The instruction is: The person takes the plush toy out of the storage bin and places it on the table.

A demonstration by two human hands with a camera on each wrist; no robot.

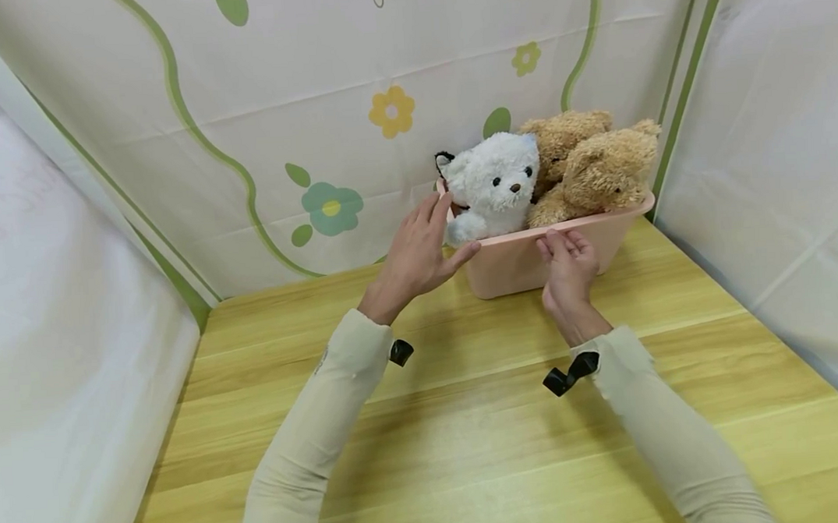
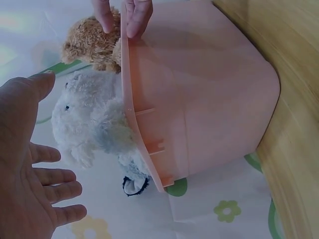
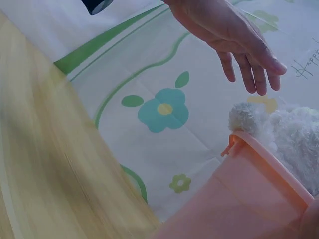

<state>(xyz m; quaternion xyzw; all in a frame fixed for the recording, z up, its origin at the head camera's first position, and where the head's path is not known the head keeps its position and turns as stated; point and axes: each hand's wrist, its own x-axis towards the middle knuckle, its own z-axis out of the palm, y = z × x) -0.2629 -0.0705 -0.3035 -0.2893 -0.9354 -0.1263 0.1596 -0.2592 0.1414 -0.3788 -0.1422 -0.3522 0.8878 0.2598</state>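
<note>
Sleeves (image 1: 300, 438) nearest; pink bin (image 1: 507, 269) at far right of surface (image 1: 435, 464), plush toys (image 1: 504, 160) inside. Right grip (image 1: 571, 270) pinches front rim (image 1: 512, 236); left grip (image 1: 417, 247) spread, empty. Steadying probably wants level bin, second hold opposite.

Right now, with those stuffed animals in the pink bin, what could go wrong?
The white toy and brown bears stick up above the rim of the pink bin, so one might tumble out if it tips. The right hand grips only the near side while the left hand is open, so a pull might swing it crooked.
</note>
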